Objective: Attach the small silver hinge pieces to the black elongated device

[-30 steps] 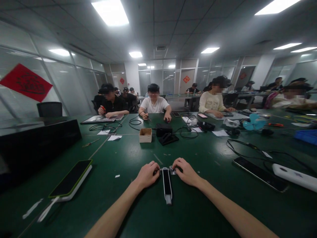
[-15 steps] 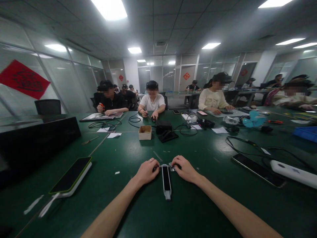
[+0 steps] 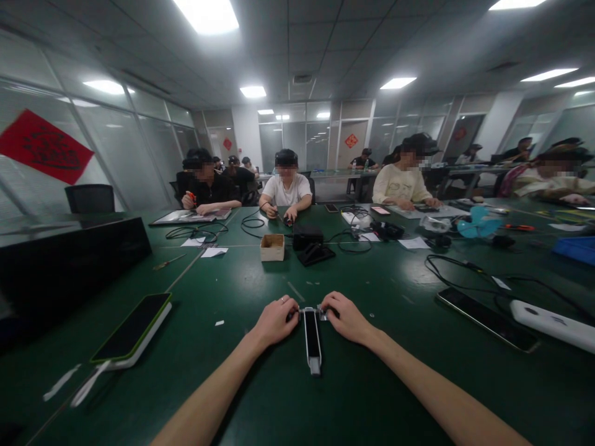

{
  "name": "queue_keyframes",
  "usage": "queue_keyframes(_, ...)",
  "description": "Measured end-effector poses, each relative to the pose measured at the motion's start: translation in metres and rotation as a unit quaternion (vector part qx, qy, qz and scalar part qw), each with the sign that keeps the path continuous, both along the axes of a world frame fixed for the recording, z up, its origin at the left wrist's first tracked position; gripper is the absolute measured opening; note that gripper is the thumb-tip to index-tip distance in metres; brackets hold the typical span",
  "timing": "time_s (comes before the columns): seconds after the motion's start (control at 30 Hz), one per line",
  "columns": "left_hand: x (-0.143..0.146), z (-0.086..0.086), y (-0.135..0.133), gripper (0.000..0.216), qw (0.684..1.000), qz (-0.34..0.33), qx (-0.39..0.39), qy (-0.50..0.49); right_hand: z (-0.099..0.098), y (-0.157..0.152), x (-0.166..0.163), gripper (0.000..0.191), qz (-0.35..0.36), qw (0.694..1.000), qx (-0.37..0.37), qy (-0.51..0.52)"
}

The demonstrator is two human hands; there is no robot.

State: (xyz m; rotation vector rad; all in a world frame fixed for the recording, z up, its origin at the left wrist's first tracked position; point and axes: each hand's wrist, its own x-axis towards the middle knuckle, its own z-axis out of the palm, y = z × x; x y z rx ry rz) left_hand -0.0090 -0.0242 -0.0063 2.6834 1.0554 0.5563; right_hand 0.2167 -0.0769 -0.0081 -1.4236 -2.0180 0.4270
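Note:
A long, narrow device (image 3: 313, 341) with a black middle, white edges and a grey near end lies on the green table in front of me. My left hand (image 3: 277, 319) is at the left of its far end, fingers curled around a small dark part that they mostly hide. On the other side, my right hand (image 3: 343, 316) is closed, its fingertips on a small shiny piece (image 3: 323, 316) beside the device. Whether these side parts are joined to the device I cannot tell.
Left stands a phone (image 3: 132, 328) on a white block. At right lie a dark phone (image 3: 486, 319), a white power bank (image 3: 553, 325) and black cables. Ahead are a small open box (image 3: 272, 249) and a black box (image 3: 307, 238). Several people work across the table (image 3: 242, 272).
Both hands and the device stay nearly in place. The view has shifted very slightly.

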Motion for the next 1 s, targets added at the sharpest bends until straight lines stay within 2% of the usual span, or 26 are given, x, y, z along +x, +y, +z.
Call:
queue_keyframes(0.2,0.0,-0.002,0.002,0.01,1.0,0.003,-0.002,0.0,0.001,0.001,0.0,0.022,-0.008,1.0,0.027,0.011)
queue_keyframes(0.57,0.0,-0.001,0.001,0.008,1.0,-0.005,0.005,-0.004,-0.001,0.0,0.003,0.021,0.011,1.0,0.009,-0.019)
queue_keyframes(0.7,0.0,-0.001,0.001,0.009,1.0,-0.003,0.005,0.0,0.007,0.003,0.013,0.024,-0.002,0.997,0.047,-0.062)
queue_keyframes(0.8,-0.001,0.0,0.001,0.01,1.0,-0.002,0.005,0.004,0.019,0.007,0.033,0.025,-0.026,0.993,0.079,-0.084)
queue_keyframes(0.9,0.0,0.0,0.001,0.011,1.0,-0.005,0.007,-0.001,0.029,0.008,0.062,0.02,-0.062,0.99,0.039,-0.118)
queue_keyframes(1.0,0.0,-0.001,0.002,0.012,1.0,-0.002,0.008,-0.005,0.032,0.008,0.089,0.024,-0.109,0.98,-0.081,-0.143)
